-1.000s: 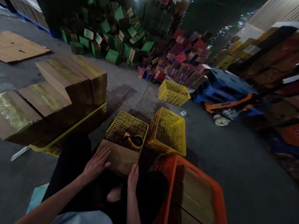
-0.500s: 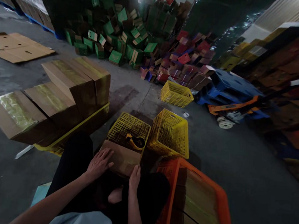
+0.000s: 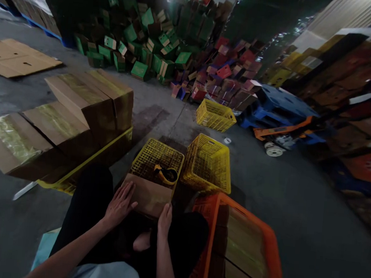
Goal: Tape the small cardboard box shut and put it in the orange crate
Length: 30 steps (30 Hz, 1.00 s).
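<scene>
A small brown cardboard box (image 3: 150, 196) rests on the near edge of an upturned yellow crate (image 3: 155, 157) in front of my knees. My left hand (image 3: 120, 204) lies flat on the box's left part, fingers spread, open. My right hand (image 3: 165, 218) presses on the box's near right corner, fingers together and stretched out. A yellow tape dispenser (image 3: 165, 174) sits on the crate just beyond the box.
Several taped cardboard boxes (image 3: 61, 120) are stacked at my left. A second yellow crate (image 3: 207, 163) stands to the right, a third (image 3: 215, 115) farther off. An orange crate (image 3: 241, 246) with flat cardboard is at my right. Piles of green and red boxes (image 3: 167, 47) fill the back.
The view shifts slightly right and back left. Both hands stay on the box with hardly any movement.
</scene>
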Available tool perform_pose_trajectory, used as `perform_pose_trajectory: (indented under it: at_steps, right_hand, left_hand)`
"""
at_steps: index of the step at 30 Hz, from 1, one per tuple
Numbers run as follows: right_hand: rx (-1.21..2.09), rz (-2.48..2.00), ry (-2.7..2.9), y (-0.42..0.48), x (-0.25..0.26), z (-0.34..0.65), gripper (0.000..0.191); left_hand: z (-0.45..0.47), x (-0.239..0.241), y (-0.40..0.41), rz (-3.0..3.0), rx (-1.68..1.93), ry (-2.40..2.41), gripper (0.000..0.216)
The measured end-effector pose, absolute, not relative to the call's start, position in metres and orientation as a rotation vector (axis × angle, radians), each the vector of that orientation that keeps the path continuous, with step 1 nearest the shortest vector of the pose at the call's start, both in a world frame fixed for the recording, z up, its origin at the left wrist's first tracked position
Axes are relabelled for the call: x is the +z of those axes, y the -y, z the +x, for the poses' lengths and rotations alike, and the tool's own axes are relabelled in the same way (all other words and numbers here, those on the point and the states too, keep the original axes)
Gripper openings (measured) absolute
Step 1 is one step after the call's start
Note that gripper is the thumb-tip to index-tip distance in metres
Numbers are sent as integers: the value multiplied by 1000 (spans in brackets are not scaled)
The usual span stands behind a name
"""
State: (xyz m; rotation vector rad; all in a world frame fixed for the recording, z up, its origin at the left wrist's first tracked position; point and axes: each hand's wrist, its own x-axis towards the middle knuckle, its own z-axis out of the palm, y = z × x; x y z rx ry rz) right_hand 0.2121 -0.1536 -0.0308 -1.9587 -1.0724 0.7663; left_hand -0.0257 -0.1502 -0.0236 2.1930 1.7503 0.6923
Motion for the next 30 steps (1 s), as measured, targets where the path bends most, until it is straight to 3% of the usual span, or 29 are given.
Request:
perform_pose_trajectory:
  at_steps: [11, 14, 19, 30]
  right_hand:
    - [704, -2054, 1110, 153, -22, 209, 82]
    - [521, -2091, 1267, 155, -16, 203, 85]
    - [135, -2187, 1682, 160, -3, 176, 66]
    - [288, -1854, 2158, 165, -5, 113, 57]
  left_hand:
    - [-34, -38, 148, 1645, 861, -1761, 74]
    - [-35, -39, 144, 1549, 869, -1725, 71]
    - [-37, -31, 136, 1482, 743, -1752, 70]
    - [-32, -24, 146, 1815, 646, -1748, 53]
